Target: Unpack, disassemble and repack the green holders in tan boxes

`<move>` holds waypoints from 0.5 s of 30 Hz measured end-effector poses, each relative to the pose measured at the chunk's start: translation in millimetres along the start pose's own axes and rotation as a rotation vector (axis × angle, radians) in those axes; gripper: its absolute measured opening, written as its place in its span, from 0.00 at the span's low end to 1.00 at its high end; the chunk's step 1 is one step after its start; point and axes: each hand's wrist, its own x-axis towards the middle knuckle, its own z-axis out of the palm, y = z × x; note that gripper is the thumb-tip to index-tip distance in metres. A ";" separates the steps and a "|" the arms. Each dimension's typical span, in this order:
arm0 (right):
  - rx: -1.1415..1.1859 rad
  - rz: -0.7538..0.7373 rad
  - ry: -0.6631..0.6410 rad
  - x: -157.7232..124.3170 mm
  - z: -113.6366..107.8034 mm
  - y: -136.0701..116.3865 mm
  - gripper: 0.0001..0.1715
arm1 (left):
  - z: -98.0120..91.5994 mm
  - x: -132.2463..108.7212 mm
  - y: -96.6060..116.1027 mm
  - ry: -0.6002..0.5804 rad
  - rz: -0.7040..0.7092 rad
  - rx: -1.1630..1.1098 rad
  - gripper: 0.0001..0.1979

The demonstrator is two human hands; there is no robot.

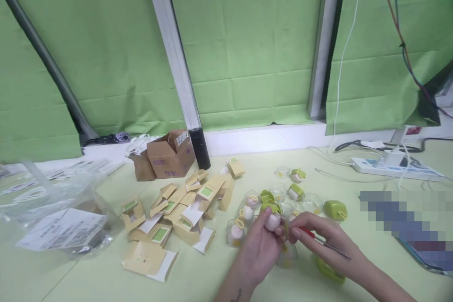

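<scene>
One tool (310, 233) between right fingers (303, 220)

can see their left hand (260, 251) cupped palm-up, fingers curled, dark ink mark (237, 296) on left forearm (230, 284); right hand (325, 235) just beside, thumb and fingers pinched, right forearm (377, 277) angled in

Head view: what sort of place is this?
Probably a small indoor workroom or workshop, seen at a worktable. The signs are the scattered opened cartons, the plugged-in power strip and the slim tool in the right hand.
</scene>
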 end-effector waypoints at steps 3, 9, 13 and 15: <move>0.004 0.038 0.002 -1.0 0.6 -2.9 0.10 | -0.5 0.5 -0.1 -0.003 0.001 -0.016 0.09; -0.091 0.003 -0.043 0.0 -2.5 3.8 0.09 | 2.5 -1.7 -1.1 0.027 0.046 0.045 0.09; -0.184 -0.154 -0.069 1.4 -5.4 11.8 0.10 | 6.0 -3.8 0.3 0.081 0.061 0.075 0.08; -0.251 -0.221 -0.054 0.9 -4.9 19.8 0.12 | 7.1 -4.5 1.0 0.096 0.057 0.089 0.07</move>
